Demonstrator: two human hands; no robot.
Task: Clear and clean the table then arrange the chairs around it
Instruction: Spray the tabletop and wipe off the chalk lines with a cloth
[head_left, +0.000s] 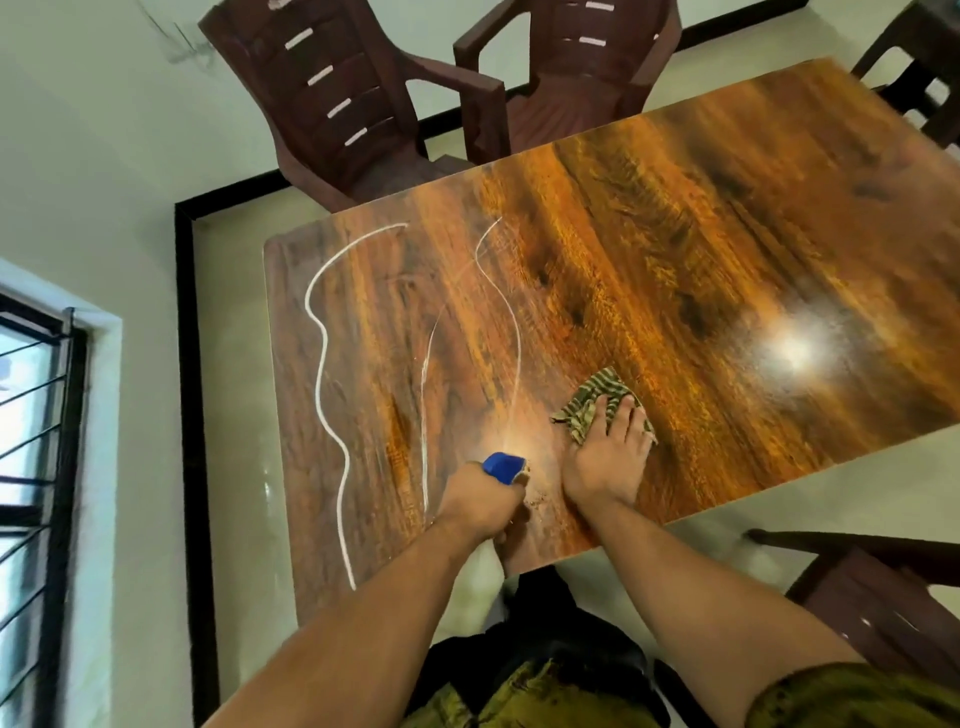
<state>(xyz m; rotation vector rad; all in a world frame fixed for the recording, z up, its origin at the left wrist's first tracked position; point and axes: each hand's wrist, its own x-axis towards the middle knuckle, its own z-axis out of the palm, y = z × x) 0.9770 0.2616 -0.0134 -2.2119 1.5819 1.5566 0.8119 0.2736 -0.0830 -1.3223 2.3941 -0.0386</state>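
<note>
A glossy wood-grain table (675, 234) fills the middle of the view. White wavy lines of cleaner (322, 332) run across its left part. My left hand (483, 499) grips a bottle with a blue cap (504, 466), held over the table's near edge with the cap pointing away from me. My right hand (608, 452) lies flat, fingers spread, pressing a striped green-and-beige cloth (592, 397) onto the tabletop just right of the bottle.
Two brown plastic chairs (332, 93) (576, 67) stand at the table's far side. Another chair (883, 592) is at the near right, and part of a fourth (919, 62) shows at the top right. A barred window (36, 467) is on the left wall.
</note>
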